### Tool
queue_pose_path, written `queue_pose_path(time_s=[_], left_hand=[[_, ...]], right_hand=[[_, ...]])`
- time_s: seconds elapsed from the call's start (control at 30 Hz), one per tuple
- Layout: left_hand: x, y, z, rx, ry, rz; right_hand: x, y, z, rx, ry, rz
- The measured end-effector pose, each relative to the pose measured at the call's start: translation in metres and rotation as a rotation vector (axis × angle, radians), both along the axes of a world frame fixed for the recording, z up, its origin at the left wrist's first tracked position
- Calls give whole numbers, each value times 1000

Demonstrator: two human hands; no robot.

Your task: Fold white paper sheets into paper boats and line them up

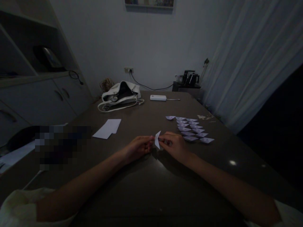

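Observation:
A small folded white paper boat (157, 140) is held up on edge above the table, between my two hands. My right hand (176, 145) pinches it from the right, thumb and fingers closed on its side. From the left, the fingertips of my left hand (137, 147) meet its other side, the remaining fingers curled in. Several finished paper boats (190, 129) stand in rows just beyond my right hand. A few flat sheets of white paper (107, 128) lie stacked unevenly beyond my left hand.
On the brown table (151, 195), a white handbag (123, 94) sits at the back left, with a white power bank (158, 98) and short cable beside it. Paper scraps (204, 117) lie near the right edge. A black kettle (193, 78) stands past the far end.

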State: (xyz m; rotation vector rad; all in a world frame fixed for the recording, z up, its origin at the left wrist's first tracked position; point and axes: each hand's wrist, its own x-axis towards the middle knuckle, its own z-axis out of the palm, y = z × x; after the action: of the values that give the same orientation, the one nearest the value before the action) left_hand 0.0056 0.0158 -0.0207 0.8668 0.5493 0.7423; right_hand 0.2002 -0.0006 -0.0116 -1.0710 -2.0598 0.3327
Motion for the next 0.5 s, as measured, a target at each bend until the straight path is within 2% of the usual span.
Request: queue_pose_path(time_s=[0.17, 0.5], left_hand=[[-1, -1, 2, -21, 8, -9], [-1, -3, 4, -14, 35, -21]], right_hand=[[1, 1, 0, -18, 19, 52], [1, 1, 1, -24, 31, 69]])
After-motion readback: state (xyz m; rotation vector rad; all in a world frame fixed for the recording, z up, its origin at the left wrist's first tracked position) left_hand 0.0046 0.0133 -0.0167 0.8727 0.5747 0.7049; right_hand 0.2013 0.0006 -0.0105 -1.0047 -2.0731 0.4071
